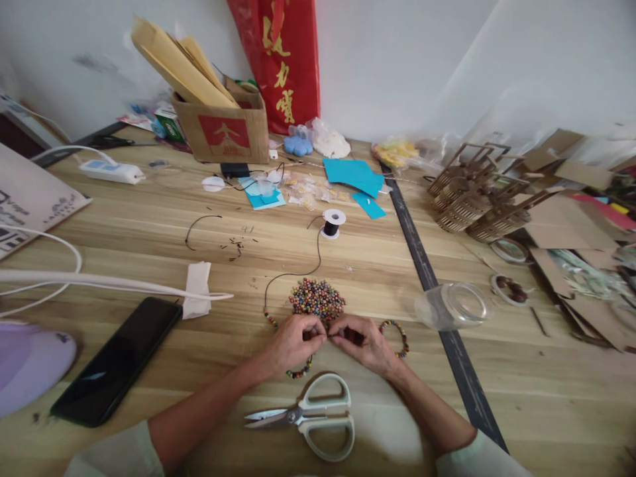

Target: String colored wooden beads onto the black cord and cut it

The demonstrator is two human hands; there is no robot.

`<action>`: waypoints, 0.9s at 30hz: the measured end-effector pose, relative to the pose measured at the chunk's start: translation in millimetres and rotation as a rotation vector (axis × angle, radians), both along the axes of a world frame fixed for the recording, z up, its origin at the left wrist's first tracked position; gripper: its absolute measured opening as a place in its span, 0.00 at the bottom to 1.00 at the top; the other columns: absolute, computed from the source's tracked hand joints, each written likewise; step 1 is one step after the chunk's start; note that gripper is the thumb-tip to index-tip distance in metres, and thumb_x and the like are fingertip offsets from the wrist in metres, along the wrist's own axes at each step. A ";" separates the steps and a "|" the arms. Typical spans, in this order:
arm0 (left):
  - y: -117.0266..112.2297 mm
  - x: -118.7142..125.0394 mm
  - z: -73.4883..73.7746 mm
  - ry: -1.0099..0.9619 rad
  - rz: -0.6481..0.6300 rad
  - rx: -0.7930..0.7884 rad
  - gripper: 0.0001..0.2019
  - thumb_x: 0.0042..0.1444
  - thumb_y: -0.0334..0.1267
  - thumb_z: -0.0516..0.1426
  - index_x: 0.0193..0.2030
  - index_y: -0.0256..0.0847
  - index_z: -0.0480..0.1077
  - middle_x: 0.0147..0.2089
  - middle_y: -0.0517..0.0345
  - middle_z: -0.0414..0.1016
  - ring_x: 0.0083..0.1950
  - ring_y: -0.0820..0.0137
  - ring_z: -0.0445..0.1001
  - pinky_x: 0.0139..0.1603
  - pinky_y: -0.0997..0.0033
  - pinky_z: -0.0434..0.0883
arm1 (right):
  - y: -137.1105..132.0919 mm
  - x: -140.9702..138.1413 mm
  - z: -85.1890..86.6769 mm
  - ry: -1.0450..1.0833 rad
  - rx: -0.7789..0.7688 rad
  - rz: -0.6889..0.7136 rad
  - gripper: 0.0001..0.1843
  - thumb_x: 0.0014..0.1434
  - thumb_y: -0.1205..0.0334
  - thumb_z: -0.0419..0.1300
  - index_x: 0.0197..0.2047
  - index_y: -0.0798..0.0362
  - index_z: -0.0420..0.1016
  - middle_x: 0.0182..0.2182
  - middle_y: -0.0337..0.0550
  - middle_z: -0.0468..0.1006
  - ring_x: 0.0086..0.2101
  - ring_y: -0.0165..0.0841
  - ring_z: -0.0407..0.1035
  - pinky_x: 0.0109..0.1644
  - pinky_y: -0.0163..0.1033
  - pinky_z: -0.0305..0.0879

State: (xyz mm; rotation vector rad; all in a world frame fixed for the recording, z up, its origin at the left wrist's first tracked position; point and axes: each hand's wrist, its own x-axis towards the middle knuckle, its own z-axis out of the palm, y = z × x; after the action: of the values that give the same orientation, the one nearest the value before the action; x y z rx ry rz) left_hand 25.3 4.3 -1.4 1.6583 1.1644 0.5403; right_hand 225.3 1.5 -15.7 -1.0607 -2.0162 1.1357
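My left hand point(298, 341) is closed in a pinch at the near edge of a pile of small multicoloured beads point(317, 297). A black cord point(293, 273) strung with beads point(299, 372) passes beneath this hand and comes up towards its fingertips. Opposite it, almost touching, my right hand point(362, 341) pinches thumb against fingers; whatever lies between them is too small to make out. Beside the right wrist lies a loop of strung beads point(406, 346). The cord leads back to a white-flanged spool point(332, 225). Scissors point(303, 415) with pale handles lie slightly apart in front of me.
At left are a black phone point(119, 361), white cables point(109, 281) and a folded tissue point(197, 289). A clear jar point(454, 306) lies at right, near small woven baskets point(464, 199). Blue paper pieces point(352, 175) and a cardboard box point(223, 129) are at the back.
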 end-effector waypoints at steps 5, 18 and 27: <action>-0.7 0.1 -3.2 -0.002 -0.003 0.018 0.06 0.49 0.29 0.55 0.27 0.35 0.73 0.23 0.63 0.69 0.25 0.75 0.63 0.28 0.77 0.59 | -0.3 1.0 -2.1 0.004 -0.009 -0.002 0.09 0.62 0.59 0.59 0.36 0.55 0.76 0.32 0.45 0.78 0.31 0.31 0.70 0.32 0.33 0.64; -0.3 0.6 -4.3 0.018 -0.013 0.021 0.05 0.50 0.30 0.55 0.28 0.35 0.73 0.23 0.62 0.69 0.26 0.74 0.64 0.28 0.77 0.59 | 0.4 -0.4 -0.8 0.014 0.009 0.016 0.08 0.61 0.59 0.60 0.36 0.55 0.77 0.31 0.44 0.77 0.30 0.31 0.69 0.31 0.32 0.63; -0.4 1.0 -4.6 0.024 -0.010 0.008 0.05 0.49 0.29 0.55 0.27 0.35 0.73 0.23 0.62 0.68 0.26 0.74 0.64 0.28 0.77 0.58 | 0.9 0.0 -1.3 0.078 -0.013 -0.001 0.09 0.62 0.58 0.59 0.36 0.55 0.76 0.32 0.45 0.78 0.33 0.32 0.71 0.36 0.35 0.65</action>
State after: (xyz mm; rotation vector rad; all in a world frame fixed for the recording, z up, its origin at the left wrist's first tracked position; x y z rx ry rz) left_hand 26.3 3.9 -6.0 1.6810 1.1719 0.5211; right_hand 225.4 2.4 -17.0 -1.0083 -1.9496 1.1726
